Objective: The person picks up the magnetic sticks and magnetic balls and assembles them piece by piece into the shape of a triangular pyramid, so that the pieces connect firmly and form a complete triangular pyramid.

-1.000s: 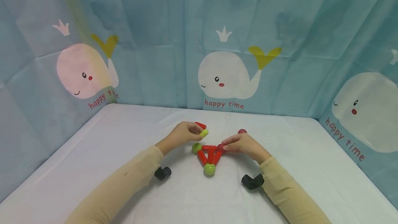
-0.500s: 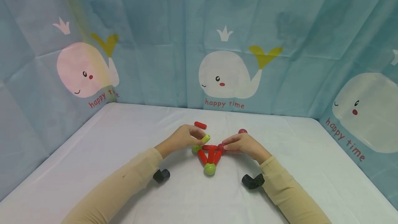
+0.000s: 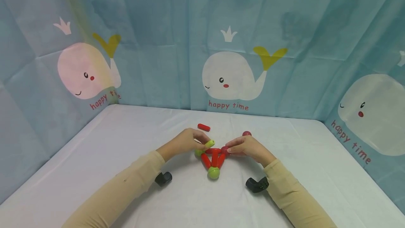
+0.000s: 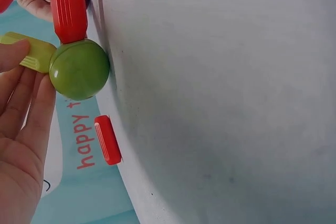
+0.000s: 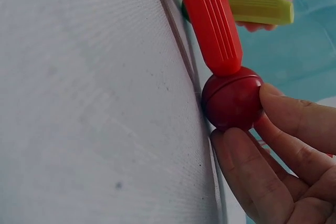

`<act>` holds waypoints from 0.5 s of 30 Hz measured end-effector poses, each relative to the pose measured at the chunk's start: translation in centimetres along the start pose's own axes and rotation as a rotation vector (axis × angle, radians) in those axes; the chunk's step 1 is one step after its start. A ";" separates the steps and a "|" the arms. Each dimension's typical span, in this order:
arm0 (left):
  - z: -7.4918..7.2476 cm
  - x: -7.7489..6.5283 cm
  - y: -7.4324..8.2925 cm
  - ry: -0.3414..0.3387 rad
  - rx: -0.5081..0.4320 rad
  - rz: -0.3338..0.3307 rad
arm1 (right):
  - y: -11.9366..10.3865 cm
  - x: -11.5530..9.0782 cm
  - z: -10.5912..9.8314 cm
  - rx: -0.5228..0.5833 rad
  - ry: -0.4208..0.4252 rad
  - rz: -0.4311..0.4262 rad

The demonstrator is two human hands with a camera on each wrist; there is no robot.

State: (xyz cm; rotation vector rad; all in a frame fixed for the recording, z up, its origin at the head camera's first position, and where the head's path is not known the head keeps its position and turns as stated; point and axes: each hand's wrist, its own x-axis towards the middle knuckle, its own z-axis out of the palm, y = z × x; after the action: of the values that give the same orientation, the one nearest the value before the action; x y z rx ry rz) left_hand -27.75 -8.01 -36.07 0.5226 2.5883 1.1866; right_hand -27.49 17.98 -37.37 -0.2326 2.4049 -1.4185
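My left hand point(image 3: 190, 140) pinches a yellow-green rod point(image 4: 39, 53) between thumb and fingers. One end of that rod meets a green ball point(image 4: 80, 71) at the left corner of a triangle built on the table. Red rods point(image 5: 215, 22) form the sides, and one red rod point(image 3: 214, 157) slants up from the front green ball point(image 3: 213, 173). At the right corner, my right hand point(image 3: 250, 149) holds a dark red ball point(image 5: 232, 99) between thumb and fingers. A red rod's end sits against this ball.
A loose red rod point(image 3: 204, 127) lies behind the left hand. Beyond the right hand is another dark red ball point(image 3: 246, 133), partly hidden. Black wrist devices point(image 3: 257, 185) sit at both sleeves. A whale-print curtain point(image 3: 158, 76) stands behind the white table point(image 3: 196, 203).
My left hand has moved down and slightly right, bringing the yellow-green rod to the left green ball. The loose red rod behind it is now fully visible. The right hand stays in place.
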 end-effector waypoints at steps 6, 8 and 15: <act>-0.2 -0.3 -0.2 -0.008 -0.016 0.012 | -0.1 0.0 0.2 -0.002 0.011 0.019; -0.3 -0.4 -0.3 -0.007 -0.032 0.007 | 0.0 0.0 0.1 -0.003 0.014 0.024; -0.6 -0.6 -0.7 -0.019 -0.038 -0.002 | -0.1 -0.1 0.1 -0.009 0.010 0.008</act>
State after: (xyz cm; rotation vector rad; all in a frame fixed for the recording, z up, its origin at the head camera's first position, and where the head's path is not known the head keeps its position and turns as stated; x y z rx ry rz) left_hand -27.62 -9.07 -36.22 0.5199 2.5448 1.2217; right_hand -27.40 17.93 -37.33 -0.2189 2.4185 -1.4090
